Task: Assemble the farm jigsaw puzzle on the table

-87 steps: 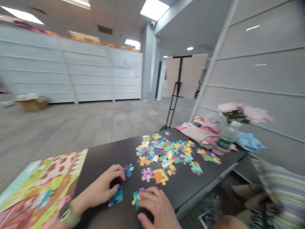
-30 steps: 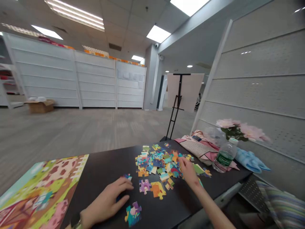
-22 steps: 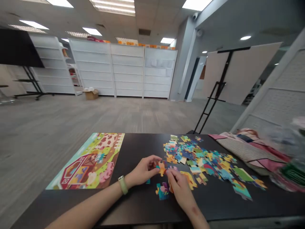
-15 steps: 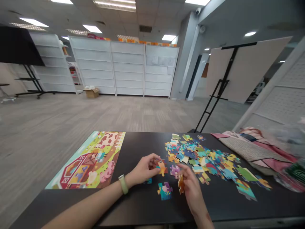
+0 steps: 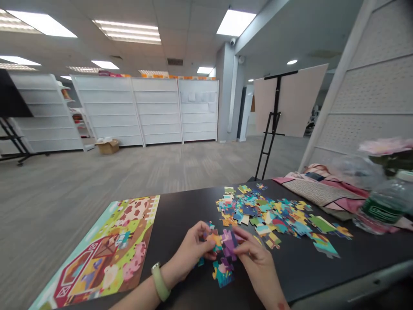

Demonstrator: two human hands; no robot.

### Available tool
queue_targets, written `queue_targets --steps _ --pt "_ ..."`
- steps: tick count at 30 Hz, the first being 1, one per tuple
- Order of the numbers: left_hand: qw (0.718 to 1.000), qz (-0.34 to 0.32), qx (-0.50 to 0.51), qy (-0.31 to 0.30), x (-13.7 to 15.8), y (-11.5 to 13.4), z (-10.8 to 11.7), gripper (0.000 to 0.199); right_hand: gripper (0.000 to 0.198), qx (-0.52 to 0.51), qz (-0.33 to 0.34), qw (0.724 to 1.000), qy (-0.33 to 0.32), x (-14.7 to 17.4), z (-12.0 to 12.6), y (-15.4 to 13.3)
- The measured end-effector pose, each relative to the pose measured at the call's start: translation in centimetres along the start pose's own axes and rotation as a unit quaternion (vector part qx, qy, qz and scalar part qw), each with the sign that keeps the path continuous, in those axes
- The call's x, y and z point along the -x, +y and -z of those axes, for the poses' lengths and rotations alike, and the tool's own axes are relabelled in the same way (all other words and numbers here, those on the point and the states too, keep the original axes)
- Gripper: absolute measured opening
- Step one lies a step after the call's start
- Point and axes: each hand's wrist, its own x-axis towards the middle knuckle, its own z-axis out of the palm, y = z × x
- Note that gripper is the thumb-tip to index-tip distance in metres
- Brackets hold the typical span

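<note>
My left hand (image 5: 197, 244), with a pale green watch band at the wrist, pinches an orange puzzle piece (image 5: 215, 241) between thumb and fingers. My right hand (image 5: 253, 254) grips a purple puzzle piece (image 5: 228, 244) by its right side. Both pieces are held close together, edge to edge; whether they interlock I cannot tell. Just below them a teal puzzle piece with purple on top (image 5: 222, 273) lies on the black table. Part of another blue piece (image 5: 201, 261) shows beneath my left hand, mostly hidden.
A spread heap of loose puzzle pieces (image 5: 271, 215) covers the table's right side. At the left lies a farm picture sheet (image 5: 106, 249). Beyond the heap are a pink-edged cloth bag (image 5: 322, 193) and a clear bottle with a green label (image 5: 383, 209) holding a pink flower.
The view has turned right. My right hand has moved to the purple piece and lifted it beside the orange one. The orange-brown piece it held earlier is no longer visible in it.
</note>
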Motion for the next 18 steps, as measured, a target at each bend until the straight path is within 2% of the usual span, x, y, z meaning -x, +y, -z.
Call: queue_targets --steps 6,10,12,14,16,18 --pt "1.0 -0.005 0.019 -0.01 -0.3 -1.2 0.3 0.056 0.024 -0.003 -0.034 0.999 0.025 0.1 -0.1 0.2" --pt "1.0 0.007 -0.003 -0.013 -0.1 -0.7 0.1 0.072 0.025 -0.042 -0.058 0.997 -0.007 0.3 -0.1 -0.6" --pt "0.999 0.001 -0.039 -0.024 0.1 -0.2 0.0 0.061 0.026 -0.068 -0.066 0.995 -0.018 0.2 -0.2 -0.9" --pt "0.991 -0.045 -0.126 -0.022 0.0 0.4 0.3 0.04 0.027 -0.092 -0.076 0.993 -0.01 0.0 -0.4 -1.1" --pt "0.968 -0.097 -0.232 0.002 -0.2 1.1 1.1 0.027 0.039 -0.122 -0.091 0.988 0.001 -0.2 -0.5 -1.0" --pt "0.941 -0.121 -0.314 0.038 -0.6 1.9 2.3 0.019 0.052 -0.145 -0.112 0.983 0.004 -0.4 -0.6 -0.8"
